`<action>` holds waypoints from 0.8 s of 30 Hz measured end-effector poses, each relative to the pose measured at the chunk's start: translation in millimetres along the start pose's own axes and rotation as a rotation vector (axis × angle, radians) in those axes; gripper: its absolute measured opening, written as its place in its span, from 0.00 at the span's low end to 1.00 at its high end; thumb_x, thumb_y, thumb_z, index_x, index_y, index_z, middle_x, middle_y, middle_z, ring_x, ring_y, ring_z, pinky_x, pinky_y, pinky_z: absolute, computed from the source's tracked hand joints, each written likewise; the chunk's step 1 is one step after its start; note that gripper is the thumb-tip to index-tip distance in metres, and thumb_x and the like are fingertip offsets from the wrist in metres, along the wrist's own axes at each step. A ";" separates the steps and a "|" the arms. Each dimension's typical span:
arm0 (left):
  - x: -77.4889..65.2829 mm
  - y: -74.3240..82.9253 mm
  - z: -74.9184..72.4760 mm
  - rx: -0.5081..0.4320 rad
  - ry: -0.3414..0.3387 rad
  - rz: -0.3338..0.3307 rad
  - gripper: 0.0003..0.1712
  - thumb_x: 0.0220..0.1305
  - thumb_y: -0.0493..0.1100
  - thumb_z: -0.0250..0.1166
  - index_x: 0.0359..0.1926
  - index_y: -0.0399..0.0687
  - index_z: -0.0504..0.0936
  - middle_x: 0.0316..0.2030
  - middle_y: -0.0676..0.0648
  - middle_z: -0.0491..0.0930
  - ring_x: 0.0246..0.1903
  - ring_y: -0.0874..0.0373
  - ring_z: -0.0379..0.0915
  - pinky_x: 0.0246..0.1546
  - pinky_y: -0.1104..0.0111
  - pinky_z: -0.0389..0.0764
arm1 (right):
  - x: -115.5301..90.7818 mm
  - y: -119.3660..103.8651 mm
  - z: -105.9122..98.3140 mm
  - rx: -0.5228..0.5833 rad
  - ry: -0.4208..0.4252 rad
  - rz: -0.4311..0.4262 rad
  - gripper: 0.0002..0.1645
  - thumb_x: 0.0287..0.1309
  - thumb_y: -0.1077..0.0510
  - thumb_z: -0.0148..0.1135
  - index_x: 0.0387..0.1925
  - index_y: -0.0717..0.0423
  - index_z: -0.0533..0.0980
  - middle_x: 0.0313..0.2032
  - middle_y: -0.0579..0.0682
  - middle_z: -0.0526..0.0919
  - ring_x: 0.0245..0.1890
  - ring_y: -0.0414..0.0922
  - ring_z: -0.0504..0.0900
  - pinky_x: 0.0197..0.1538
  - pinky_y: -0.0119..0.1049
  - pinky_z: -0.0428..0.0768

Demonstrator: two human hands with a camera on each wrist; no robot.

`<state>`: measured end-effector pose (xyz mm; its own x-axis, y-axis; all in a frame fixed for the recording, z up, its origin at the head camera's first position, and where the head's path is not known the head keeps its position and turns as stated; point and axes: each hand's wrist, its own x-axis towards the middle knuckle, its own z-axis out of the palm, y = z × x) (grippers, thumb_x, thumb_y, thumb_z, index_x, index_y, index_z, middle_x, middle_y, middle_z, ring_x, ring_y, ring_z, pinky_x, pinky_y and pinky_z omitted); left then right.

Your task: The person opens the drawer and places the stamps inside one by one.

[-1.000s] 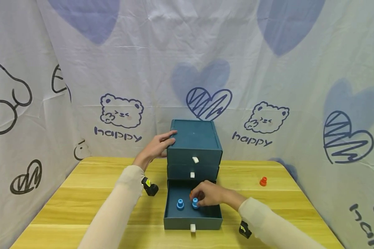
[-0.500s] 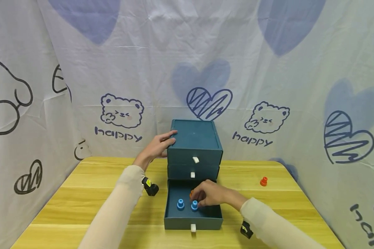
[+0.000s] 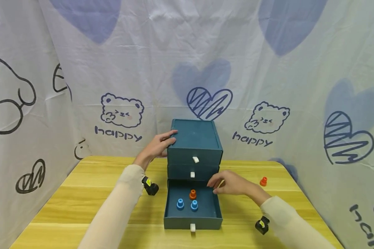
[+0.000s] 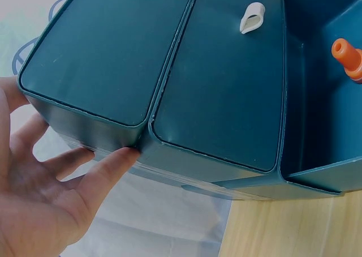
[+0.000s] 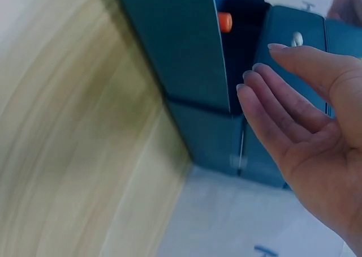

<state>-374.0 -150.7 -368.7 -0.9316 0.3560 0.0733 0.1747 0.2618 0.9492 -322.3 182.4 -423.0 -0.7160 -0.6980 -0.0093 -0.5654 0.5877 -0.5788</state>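
A dark teal drawer cabinet (image 3: pixel 194 135) stands on the table, its bottom drawer (image 3: pixel 177 223) pulled out. Inside that drawer two blue stepped pegs (image 3: pixel 180 204) stand upright side by side, with an orange peg (image 3: pixel 193 195) behind the right one. My left hand (image 3: pixel 155 146) rests on the cabinet's upper left side; the left wrist view shows its fingers spread against the wall. Over the drawer's right edge hovers my right hand (image 3: pixel 232 183), holding nothing, its fingers relaxed and gently bent in the right wrist view.
Another orange-red peg (image 3: pixel 263 181) stands on the wooden table (image 3: pixel 243 214), to the right of the cabinet. White tabs (image 3: pixel 195 159) serve as pulls on the drawers. A printed cloth (image 3: pixel 162 69) hangs behind and beside the table.
My right hand has left the right blue peg, which stays upright in the drawer, and moved right and slightly up. The orange peg is now uncovered. My left hand keeps its place.
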 end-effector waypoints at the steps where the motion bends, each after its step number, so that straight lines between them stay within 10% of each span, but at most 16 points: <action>1: -0.2 0.1 -0.4 0.004 0.003 0.001 0.32 0.81 0.55 0.52 0.80 0.64 0.60 0.82 0.42 0.51 0.79 0.40 0.54 0.67 0.39 0.74 | -2.9 2.9 -3.0 0.002 0.010 -0.002 0.14 0.61 0.64 0.71 0.50 0.57 0.86 0.48 0.59 0.89 0.42 0.42 0.87 0.48 0.37 0.89; 24: 0.3 0.4 2.0 -0.002 0.023 0.006 0.31 0.80 0.53 0.53 0.80 0.63 0.62 0.82 0.42 0.52 0.78 0.39 0.57 0.66 0.40 0.76 | -64.8 95.4 -48.8 -0.098 0.282 0.133 0.13 0.61 0.64 0.71 0.48 0.60 0.85 0.46 0.59 0.89 0.45 0.56 0.88 0.42 0.37 0.88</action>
<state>-373.6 -148.8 -368.9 -0.9376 0.3370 0.0862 0.1798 0.2577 0.9494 -349.7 303.7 -437.8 -0.8636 -0.4800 0.1546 -0.4864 0.7119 -0.5066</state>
